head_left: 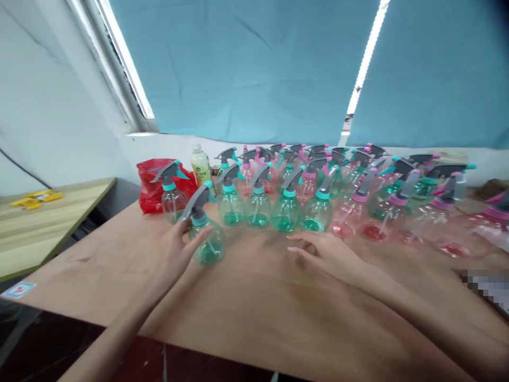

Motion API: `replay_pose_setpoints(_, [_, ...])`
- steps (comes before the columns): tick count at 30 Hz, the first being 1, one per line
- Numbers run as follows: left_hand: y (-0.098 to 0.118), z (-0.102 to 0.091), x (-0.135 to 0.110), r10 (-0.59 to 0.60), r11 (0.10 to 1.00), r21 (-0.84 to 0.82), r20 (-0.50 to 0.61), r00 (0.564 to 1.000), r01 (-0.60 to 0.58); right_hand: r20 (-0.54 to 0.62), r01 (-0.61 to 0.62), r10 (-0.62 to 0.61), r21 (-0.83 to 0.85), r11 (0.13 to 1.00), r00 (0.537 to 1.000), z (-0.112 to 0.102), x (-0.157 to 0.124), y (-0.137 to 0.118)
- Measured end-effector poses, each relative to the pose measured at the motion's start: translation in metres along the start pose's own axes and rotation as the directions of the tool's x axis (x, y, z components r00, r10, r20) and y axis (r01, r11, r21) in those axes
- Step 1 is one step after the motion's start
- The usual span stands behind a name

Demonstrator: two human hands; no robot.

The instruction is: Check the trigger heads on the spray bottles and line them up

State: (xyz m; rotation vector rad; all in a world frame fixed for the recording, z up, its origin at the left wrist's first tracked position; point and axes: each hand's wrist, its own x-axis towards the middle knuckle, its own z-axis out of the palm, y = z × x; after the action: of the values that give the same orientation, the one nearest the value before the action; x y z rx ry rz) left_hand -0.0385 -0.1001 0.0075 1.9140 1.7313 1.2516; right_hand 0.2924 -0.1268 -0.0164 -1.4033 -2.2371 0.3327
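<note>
My left hand is closed round a green see-through spray bottle with a grey trigger head and a turquoise collar. The thumb lies across its upper body, and the other fingers are partly hidden behind it. My right hand is over the table with nothing in it, its fingers apart. Its fingertips are just in front of another green spray bottle; I cannot tell whether they touch. More green bottles stand in a row between the hands, among them one with a turquoise collar.
Several pink spray bottles with grey heads fill the right side, with more behind. A red plastic bag and a bottle with a yellow label are at the back left. A wooden side table holds a yellow object.
</note>
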Motion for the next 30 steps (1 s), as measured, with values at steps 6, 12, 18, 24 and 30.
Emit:
replay_pose_setpoints(6, [-0.031,-0.007,0.034,0.041,0.998,-0.044,-0.059,0.997,-0.044,-0.07,0.095,-0.088,0.094,0.991,0.994,0.015,0.059,-0.042])
replay_pose_setpoints(12, [-0.041,0.004,0.057,0.068,0.997,-0.025,-0.12,0.99,-0.072,-0.129,0.029,-0.023,0.041,0.999,0.991,0.036,0.111,-0.069])
replay_pose_setpoints(18, [-0.043,0.012,0.071,0.087,0.995,0.071,-0.154,0.984,-0.077,-0.218,-0.034,0.037,0.019,0.999,0.975,0.053,0.14,-0.084])
replay_pose_setpoints(24, [-0.039,0.017,0.085,0.136,0.987,0.101,-0.115,0.984,-0.125,-0.14,-0.159,0.164,0.047,0.986,0.977,0.05,0.157,-0.095])
replay_pose_setpoints(30, [-0.043,0.02,0.09,0.156,0.984,0.108,-0.114,0.981,-0.144,-0.08,-0.225,0.235,0.116,0.967,0.969,0.053,0.169,-0.1])
